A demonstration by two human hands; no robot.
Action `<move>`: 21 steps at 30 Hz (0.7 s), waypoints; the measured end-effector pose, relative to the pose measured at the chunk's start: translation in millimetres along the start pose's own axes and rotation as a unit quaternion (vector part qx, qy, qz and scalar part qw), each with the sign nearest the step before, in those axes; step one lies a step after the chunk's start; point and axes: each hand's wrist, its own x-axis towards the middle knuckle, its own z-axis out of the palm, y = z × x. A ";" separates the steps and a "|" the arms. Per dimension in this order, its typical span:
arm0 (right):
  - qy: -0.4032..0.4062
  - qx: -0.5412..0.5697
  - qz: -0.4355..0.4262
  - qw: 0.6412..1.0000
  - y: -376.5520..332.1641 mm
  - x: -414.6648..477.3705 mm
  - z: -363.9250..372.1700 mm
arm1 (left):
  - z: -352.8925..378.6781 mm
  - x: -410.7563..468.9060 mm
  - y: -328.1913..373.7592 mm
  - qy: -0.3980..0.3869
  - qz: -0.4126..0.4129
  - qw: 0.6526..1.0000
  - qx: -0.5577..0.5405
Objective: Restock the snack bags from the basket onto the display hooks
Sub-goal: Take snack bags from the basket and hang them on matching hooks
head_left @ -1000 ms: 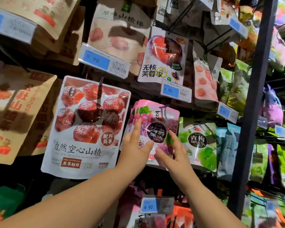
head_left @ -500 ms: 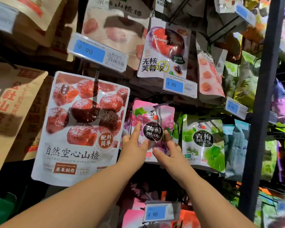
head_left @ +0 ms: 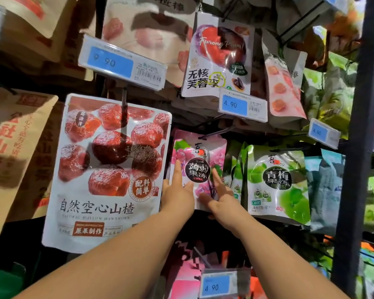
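A pink grape-jelly snack bag [head_left: 200,157] hangs on a dark display hook [head_left: 216,133] in the middle of the rack. My left hand [head_left: 177,194] lies against the bag's lower left side with straight fingers, index pointing up. On the bag's lower right side my right hand [head_left: 219,196] touches it with spread, straight fingers. Neither hand curls round the bag. No basket is in view.
A large white hawthorn bag [head_left: 108,173] hangs just left of my hands, green plum-jelly bags [head_left: 276,184] just right. A plum bag [head_left: 217,57] and blue price tags [head_left: 243,106] hang above. A dark upright post [head_left: 354,147] stands at the right. More bags and a tag [head_left: 219,285] hang below.
The view has closed in on the rack. The pink bag has gone further back onto its hook, and both hands have slid lower on it, fingers still straight.
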 end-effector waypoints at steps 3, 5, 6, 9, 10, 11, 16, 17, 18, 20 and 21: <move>-0.008 0.006 0.003 1.000 -1.8 -2.8 -2.2 | -0.8 -10.7 0.7 0.018 0.022 0.999 0.043; 0.005 0.006 0.001 1.000 -1.4 -5.2 -5.4 | -0.2 -18.7 2.1 0.031 0.040 0.996 0.077; 0.012 0.006 0.005 1.000 -1.1 -6.8 -7.2 | 0.5 -22.5 3.2 0.037 0.047 0.994 0.096; 0.018 0.015 0.029 0.999 -0.4 -15.8 -13.5 | 3.5 -31.8 7.6 0.054 0.063 0.986 0.148; 0.019 0.018 0.033 0.999 -1.1 -20.3 -15.7 | 4.2 -34.6 8.2 0.056 0.071 0.983 0.161; 0.018 0.023 0.034 0.999 -0.5 -25.0 -18.6 | 4.6 -37.6 8.4 0.056 0.080 0.980 0.173; 0.037 0.013 0.024 0.999 3.6 -47.0 -32.0 | 6.4 -58.7 9.7 0.046 0.124 0.968 0.214; 0.038 0.010 0.028 0.999 5.8 -52.4 -35.4 | 8.0 -65.9 11.3 0.041 0.133 0.966 0.217; 0.039 0.007 0.026 0.999 8.5 -58.7 -38.9 | 10.6 -73.5 13.3 0.033 0.143 0.965 0.219; 0.046 -0.001 0.030 0.998 13.5 -74.9 -47.4 | 18.9 -90.3 16.9 0.009 0.159 0.964 0.215; 0.055 -0.007 0.033 0.998 16.8 -84.1 -52.3 | 24.7 -98.4 17.9 -0.004 0.164 0.964 0.208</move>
